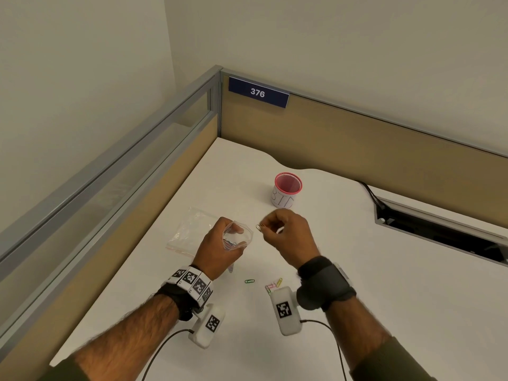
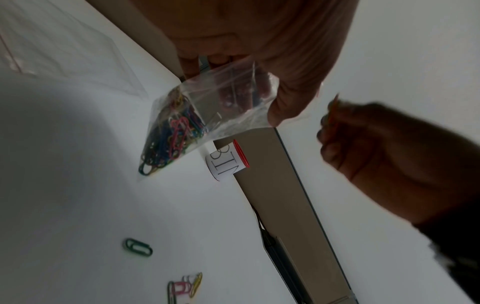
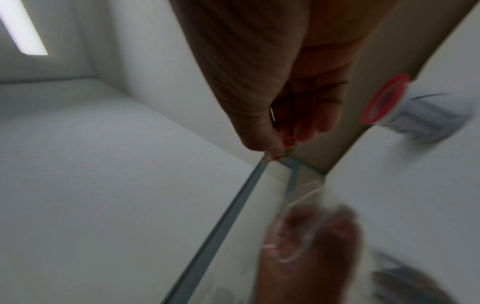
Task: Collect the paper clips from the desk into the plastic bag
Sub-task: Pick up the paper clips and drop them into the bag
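Note:
My left hand (image 1: pixel 220 244) holds a small clear plastic bag (image 1: pixel 238 237) above the white desk (image 1: pixel 357 270), its mouth held wide. In the left wrist view the bag (image 2: pixel 207 115) hangs with several coloured paper clips (image 2: pixel 171 135) at its bottom. My right hand (image 1: pixel 286 232) pinches paper clips (image 1: pixel 259 227) just right of the bag's mouth; in the right wrist view the pinched clips (image 3: pixel 281 151) look red and green. On the desk lie a green clip (image 1: pixel 249 281) and a small pile of pink, yellow and green clips (image 1: pixel 273 285), also in the left wrist view (image 2: pixel 185 287).
A second clear bag (image 1: pixel 189 229) lies flat on the desk left of my left hand. A red-rimmed cup (image 1: pixel 287 189) labelled BIN stands behind my hands. Partition walls (image 1: pixel 357 138) close the desk's back and left. A cable slot (image 1: pixel 439 229) opens at the right.

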The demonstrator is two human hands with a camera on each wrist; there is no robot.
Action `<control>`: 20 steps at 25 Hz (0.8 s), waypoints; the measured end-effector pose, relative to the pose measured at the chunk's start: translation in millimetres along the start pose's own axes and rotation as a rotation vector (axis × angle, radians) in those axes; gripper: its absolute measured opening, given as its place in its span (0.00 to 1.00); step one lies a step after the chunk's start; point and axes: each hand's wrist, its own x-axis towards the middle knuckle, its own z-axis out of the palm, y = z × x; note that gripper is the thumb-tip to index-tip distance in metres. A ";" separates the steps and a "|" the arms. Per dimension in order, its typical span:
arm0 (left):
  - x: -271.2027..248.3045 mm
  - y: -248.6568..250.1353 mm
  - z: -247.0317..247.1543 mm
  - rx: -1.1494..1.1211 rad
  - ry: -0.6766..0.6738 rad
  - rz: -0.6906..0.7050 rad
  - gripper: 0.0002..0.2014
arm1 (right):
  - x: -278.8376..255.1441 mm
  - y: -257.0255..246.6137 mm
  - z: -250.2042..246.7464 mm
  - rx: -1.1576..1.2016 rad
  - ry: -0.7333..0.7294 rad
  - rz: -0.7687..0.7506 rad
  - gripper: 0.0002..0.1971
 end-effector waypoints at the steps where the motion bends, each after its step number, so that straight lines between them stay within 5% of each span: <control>1: -0.2 2.4 1.6 0.001 -0.006 0.011 0.18 | 3.8 -13.1 -0.8 0.026 -0.003 -0.036 0.00; 6: -0.5 14.5 6.5 0.011 -0.030 0.003 0.19 | 9.8 -33.2 12.8 -0.035 -0.084 -0.075 0.06; 13: -2.3 6.5 1.5 -0.020 0.000 0.029 0.17 | 2.8 18.9 -5.8 -0.114 0.064 -0.003 0.04; 18: -3.3 4.6 0.5 -0.040 -0.003 0.026 0.17 | -35.4 105.1 24.8 -0.447 -0.287 0.231 0.14; 20: -2.9 3.3 -0.3 -0.036 0.000 0.028 0.17 | -55.8 116.9 45.5 -0.525 -0.389 0.207 0.14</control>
